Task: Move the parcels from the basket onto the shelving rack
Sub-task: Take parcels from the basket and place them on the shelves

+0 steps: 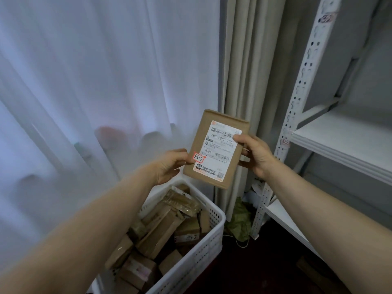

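Flat brown parcel [216, 148] held upright between both hands above basket [214, 225]; left hand [170, 164] pinches left edge, right hand [253, 154] grips right edge. Likely light, stiff; edge hold suits. Shelving rack [339, 134] right of right hand.

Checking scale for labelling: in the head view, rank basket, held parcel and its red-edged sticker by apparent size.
Largest: basket, partly cut off.
Then parcel, nearer the camera.
Smallest: red-edged sticker.
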The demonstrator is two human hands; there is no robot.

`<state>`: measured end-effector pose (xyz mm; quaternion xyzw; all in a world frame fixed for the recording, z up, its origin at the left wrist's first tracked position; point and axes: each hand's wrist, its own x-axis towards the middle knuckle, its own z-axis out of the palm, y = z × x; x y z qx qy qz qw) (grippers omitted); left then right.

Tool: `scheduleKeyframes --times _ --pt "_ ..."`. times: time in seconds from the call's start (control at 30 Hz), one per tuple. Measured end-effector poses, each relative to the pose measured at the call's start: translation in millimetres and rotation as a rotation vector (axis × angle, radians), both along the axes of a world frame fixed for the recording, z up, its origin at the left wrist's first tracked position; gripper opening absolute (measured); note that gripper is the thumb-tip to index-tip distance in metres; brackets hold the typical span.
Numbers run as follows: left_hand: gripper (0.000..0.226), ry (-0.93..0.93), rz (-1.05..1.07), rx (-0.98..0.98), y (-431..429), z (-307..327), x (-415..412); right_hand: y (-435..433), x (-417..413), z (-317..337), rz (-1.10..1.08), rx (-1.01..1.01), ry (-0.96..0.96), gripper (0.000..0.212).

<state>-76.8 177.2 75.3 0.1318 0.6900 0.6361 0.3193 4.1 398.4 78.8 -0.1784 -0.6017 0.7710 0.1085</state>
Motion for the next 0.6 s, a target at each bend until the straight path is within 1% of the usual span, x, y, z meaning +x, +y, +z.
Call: scheduleKeyframes --times 0.03,0.07,0.1,0.17,0.2,0.27,0.3,0.4,0.6 --pt "0.039 0.017 0.008 0.008 9.1 0.4 -0.3 6.6 5.0 -4.0 0.001 0.023 -0.011 0.046" --pt "0.032 0.024 0.012 0.023 18.5 1.5 0.0 13.5 10.0 -9.2 0.000 0.038 -0.026 0.053" --pt "0.031 0.020 0.007 0.039 27.8 1.8 -0.1 18.8 16.2 -15.2 0.001 0.041 -0.042 0.063" --pt "0.040 0.017 -0.044 0.028 46.8 -1.1 3.8 28.6 32.4 -29.3 -0.024 0.053 -0.076 0.079" --pt "0.041 0.015 -0.087 0.031 57.5 -3.6 6.4 33.7 41.7 -35.4 -0.055 0.056 -0.090 0.081" --pt "0.022 0.015 -0.150 0.064 81.9 -10.9 12.9 42.7 62.9 -44.8 -0.117 0.064 -0.106 0.086" --pt "0.017 0.004 -0.170 0.066 94.4 -14.9 17.3 46.7 74.7 -48.0 -0.145 0.068 -0.109 0.088" --pt "0.029 -0.030 -0.257 -0.002 131.1 -29.3 42.4 53.4 116.7 -58.0 -0.224 0.072 -0.137 0.088" --pt "0.036 -0.118 -0.508 -0.095 188.9 -72.0 110.6 60.0 217.1 -85.9 -0.463 0.010 -0.274 0.079"
